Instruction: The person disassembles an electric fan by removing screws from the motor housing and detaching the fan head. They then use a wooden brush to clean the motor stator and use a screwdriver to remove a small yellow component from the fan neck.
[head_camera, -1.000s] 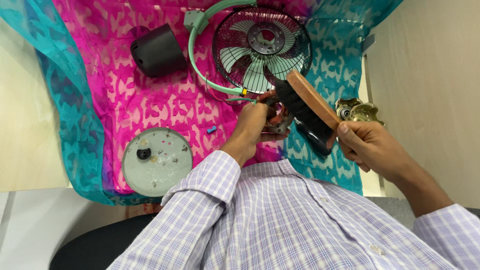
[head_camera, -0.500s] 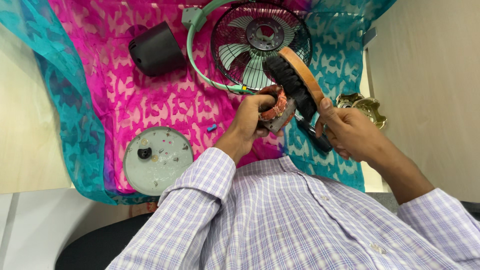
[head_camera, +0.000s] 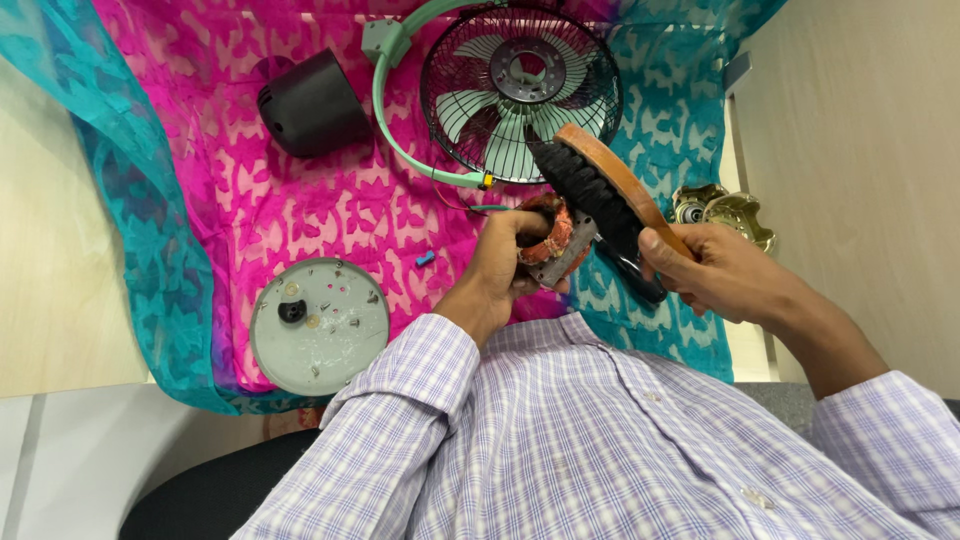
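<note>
My left hand (head_camera: 500, 265) grips a motor stator (head_camera: 552, 238) with copper windings and a grey metal core, held above the pink cloth. My right hand (head_camera: 715, 268) holds a wooden-backed brush (head_camera: 600, 195) with black bristles; the bristles rest against the right side of the stator. A small fan (head_camera: 520, 90) with a black wire guard and pale green blades lies just beyond both hands, on a pale green curved stand (head_camera: 395, 90).
A pink and teal patterned cloth (head_camera: 250, 180) covers the table. On it lie a black cup-shaped housing (head_camera: 312, 105), a round grey plate (head_camera: 320, 325) with small screws, and a tiny blue piece (head_camera: 425, 259). Brass-coloured metal parts (head_camera: 725, 212) sit at the right.
The brush has moved left and up from beside the stator onto it. My left hand has turned the stator slightly; my right hand followed toward the centre.
</note>
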